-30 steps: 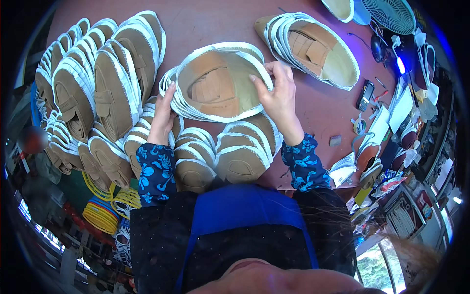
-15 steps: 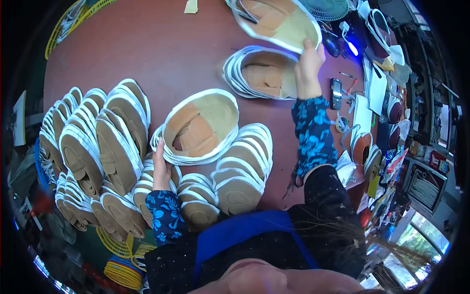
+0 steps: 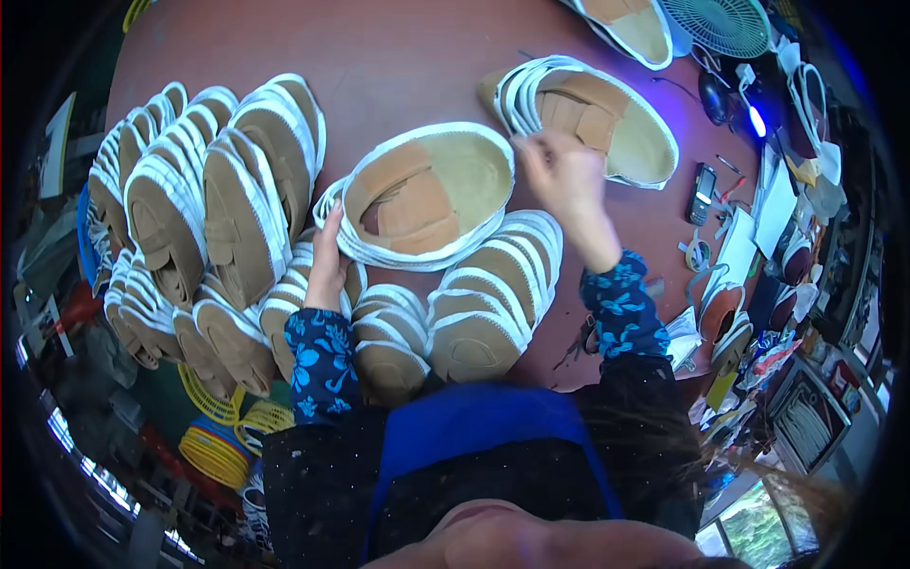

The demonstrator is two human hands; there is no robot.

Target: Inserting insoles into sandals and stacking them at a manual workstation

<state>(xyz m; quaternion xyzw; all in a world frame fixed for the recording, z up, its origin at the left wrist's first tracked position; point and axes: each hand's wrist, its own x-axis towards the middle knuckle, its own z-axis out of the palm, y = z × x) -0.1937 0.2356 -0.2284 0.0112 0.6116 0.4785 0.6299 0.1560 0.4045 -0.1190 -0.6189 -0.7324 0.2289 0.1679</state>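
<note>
A nested stack of tan shoe uppers with white edging (image 3: 428, 252) lies mid-table, its tan and orange lining facing up. My left hand (image 3: 327, 261) grips the left end of this stack, thumb at the rim. To the right is a second stack of shoe uppers (image 3: 630, 152), opened upward and fanned at its left end. My right hand (image 3: 569, 185) is between the two stacks, close to the second one's near rim. Its fingers look bunched but are smeared by motion, so whether they hold anything is unclear.
Several rows of tan uppers (image 3: 242, 204) stand at the left, and more (image 3: 493, 313) lie near my body. Another upper (image 3: 637, 30) lies at the far right by a green fan (image 3: 720, 24). A handheld device (image 3: 702, 192) and tape roll (image 3: 697, 253) lie at the right.
My right hand has let go of the upper at the far right and come back toward me, between the stacks. My left hand stays on its stack. The whole view has shifted.
</note>
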